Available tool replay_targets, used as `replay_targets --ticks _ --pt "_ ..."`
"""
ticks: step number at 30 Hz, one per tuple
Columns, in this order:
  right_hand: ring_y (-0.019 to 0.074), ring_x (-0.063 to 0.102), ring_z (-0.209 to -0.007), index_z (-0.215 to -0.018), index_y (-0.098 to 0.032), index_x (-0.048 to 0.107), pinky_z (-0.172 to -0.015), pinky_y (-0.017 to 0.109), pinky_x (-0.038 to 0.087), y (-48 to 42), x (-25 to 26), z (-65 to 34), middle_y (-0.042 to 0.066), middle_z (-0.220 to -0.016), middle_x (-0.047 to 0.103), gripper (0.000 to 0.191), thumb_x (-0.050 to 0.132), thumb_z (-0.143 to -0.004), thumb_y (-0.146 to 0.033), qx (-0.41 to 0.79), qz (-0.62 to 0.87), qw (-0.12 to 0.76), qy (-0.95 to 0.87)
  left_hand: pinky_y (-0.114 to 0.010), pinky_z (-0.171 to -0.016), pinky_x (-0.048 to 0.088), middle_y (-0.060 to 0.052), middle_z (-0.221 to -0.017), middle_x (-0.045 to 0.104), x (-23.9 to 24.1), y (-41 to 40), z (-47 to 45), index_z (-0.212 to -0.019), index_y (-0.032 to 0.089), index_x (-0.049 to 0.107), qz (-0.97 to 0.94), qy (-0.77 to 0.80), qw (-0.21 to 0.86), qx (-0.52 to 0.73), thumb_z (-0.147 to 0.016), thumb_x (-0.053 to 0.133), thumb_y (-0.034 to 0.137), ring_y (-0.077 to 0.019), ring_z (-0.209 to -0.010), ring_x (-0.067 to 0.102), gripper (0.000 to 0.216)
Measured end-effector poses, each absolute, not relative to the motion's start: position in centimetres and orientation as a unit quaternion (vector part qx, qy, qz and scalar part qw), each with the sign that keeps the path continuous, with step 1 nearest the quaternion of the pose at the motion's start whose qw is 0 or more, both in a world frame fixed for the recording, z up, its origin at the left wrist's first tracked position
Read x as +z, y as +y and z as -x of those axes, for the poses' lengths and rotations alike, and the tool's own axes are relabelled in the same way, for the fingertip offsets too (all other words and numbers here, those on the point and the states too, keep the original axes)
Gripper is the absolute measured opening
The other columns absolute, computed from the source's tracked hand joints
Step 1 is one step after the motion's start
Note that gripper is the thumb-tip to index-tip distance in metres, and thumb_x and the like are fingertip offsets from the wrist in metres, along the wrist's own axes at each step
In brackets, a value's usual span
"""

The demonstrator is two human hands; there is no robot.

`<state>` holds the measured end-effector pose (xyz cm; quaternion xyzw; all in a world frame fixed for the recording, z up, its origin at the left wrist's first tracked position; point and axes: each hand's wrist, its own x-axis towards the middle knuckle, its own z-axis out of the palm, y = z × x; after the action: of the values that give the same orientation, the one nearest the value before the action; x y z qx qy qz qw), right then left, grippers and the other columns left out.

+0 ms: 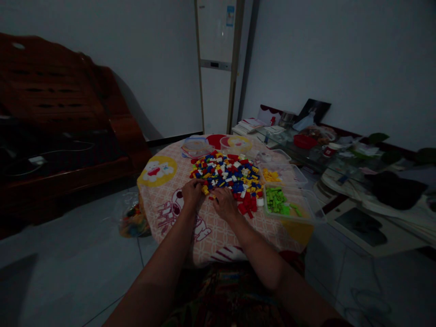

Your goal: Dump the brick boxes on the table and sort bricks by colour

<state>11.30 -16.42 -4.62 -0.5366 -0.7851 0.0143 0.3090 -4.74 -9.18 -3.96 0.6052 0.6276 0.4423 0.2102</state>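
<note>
A heap of small toy building bricks (225,170) in red, blue, yellow and white lies on the round table. My left hand (192,193) is at the heap's near left edge, fingers curled together against the bricks; whatever they pinch is too dark and small to make out. By its fingertips lies a yellow brick (205,189). To its right, my right hand (225,203) rests at the near edge of the heap with its fingers stretched out over bricks. A small red brick (211,198) lies between the two hands. Several red bricks (248,204) are grouped right of my right hand.
On the right stand clear plastic boxes, one with green bricks (276,200), another with yellow bricks (271,175). Clear containers (196,147) sit at the back on the patterned tablecloth (218,240). A filled plastic bag (134,220) is on the floor left; a cluttered glass table (289,136) stands right.
</note>
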Motion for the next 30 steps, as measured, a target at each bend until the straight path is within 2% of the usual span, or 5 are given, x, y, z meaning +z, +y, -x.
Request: replay_targets --ticks 6,12,20,30 --pt "0.0242 0.06 -0.118 -0.128 -0.018 0.072 -0.107 0.036 0.047 -16.3 -4.9 -11.5 0.011 -0.123 0.07 0.046 0.055 -0.088 -0.005 0.047 0.538 0.332 -0.774 -0.032 -0.088 0.053 -0.005 -0.105 0.083 -4.0 -9.1 4.7 -0.1 0.024 0.084 -0.598 0.637 0.213 0.438 -0.084 0.055 0.02 -0.0244 -0.099 0.075 0.033" --pt "0.0229 0.063 -0.105 -0.121 -0.019 0.073 -0.097 0.033 0.051 -16.5 -5.0 -11.5 0.008 -0.109 0.067 0.046 0.051 -0.085 -0.001 0.045 0.543 0.362 -0.756 -0.032 -0.09 0.053 -0.006 -0.105 0.083 -4.0 -9.0 4.6 -0.101 0.022 0.084 -0.599 0.634 0.214 0.44 -0.084 0.055 0.019 -0.0246 -0.1 0.075 0.033" --pt "0.0242 0.063 -0.102 -0.105 -0.02 0.068 -0.096 0.035 0.051 -16.4 -5.5 -11.4 0.009 -0.105 0.067 0.029 0.054 -0.085 -0.004 0.03 0.523 0.411 -0.746 -0.034 -0.089 0.053 -0.007 -0.105 0.083 -4.3 -8.8 4.8 -0.1 0.022 0.084 -0.606 0.628 0.207 0.442 -0.082 0.055 0.019 -0.0256 -0.098 0.075 0.035" --pt "0.0229 0.062 -0.093 -0.095 -0.021 0.063 -0.087 0.033 0.05 -16.3 -5.8 -11.4 0.007 -0.095 0.066 0.025 0.051 -0.081 -0.005 -0.007 0.539 0.453 -0.71 -0.034 -0.089 0.053 -0.007 -0.105 0.083 -4.9 -8.5 4.9 -0.098 0.022 0.084 -0.603 0.623 0.21 0.452 -0.081 0.055 0.021 -0.0257 -0.099 0.075 0.033"
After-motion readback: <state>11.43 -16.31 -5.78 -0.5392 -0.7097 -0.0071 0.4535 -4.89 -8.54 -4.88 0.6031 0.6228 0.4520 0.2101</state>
